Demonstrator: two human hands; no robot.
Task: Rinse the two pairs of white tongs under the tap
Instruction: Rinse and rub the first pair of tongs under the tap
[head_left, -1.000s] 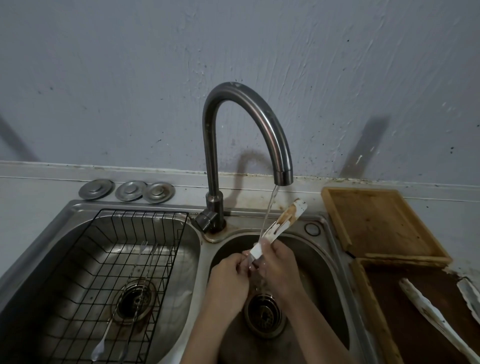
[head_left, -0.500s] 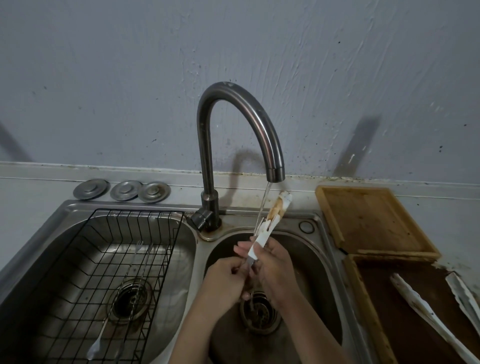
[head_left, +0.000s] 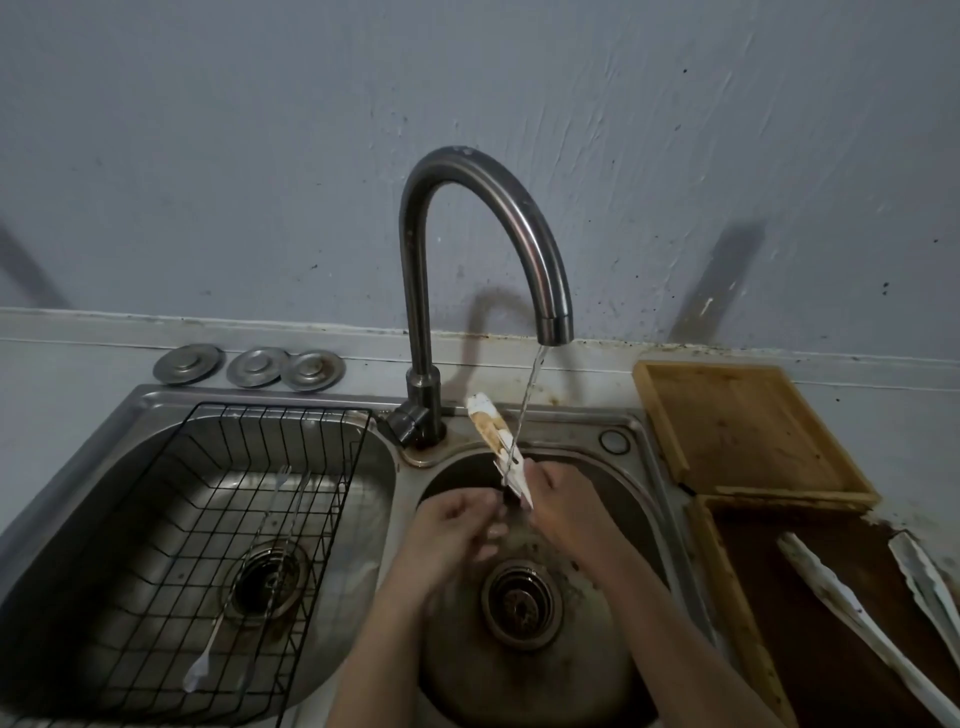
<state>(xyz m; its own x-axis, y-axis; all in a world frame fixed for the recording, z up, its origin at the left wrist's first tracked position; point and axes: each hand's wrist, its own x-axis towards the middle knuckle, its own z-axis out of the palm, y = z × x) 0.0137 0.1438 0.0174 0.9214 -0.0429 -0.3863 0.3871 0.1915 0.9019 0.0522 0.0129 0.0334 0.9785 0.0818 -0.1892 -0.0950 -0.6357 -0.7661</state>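
A pair of white tongs (head_left: 493, 431) smeared with brown residue stands tilted over the right sink basin (head_left: 631, 499), its tip leaning up and left toward the tap base. My right hand (head_left: 563, 501) grips its lower end. My left hand (head_left: 457, 530) is beside it with fingers curled at the tongs' bottom end. Water runs from the curved metal tap (head_left: 519, 234) in a thin stream onto the tongs. A second pair of white tongs (head_left: 852, 618) lies spread on the dark wooden tray (head_left: 727, 603) at the right.
The left basin (head_left: 363, 467) holds a black wire rack (head_left: 218, 519) with slim metal utensils in it. Three metal drain covers (head_left: 249, 366) sit behind it on the counter. A lighter wooden tray (head_left: 748, 426) stands beyond the dark one. A drain strainer (head_left: 522, 605) lies below my hands.
The tongs' tip has swung from leaning right to leaning left, crossing the water stream. My hands have stayed over the drain.
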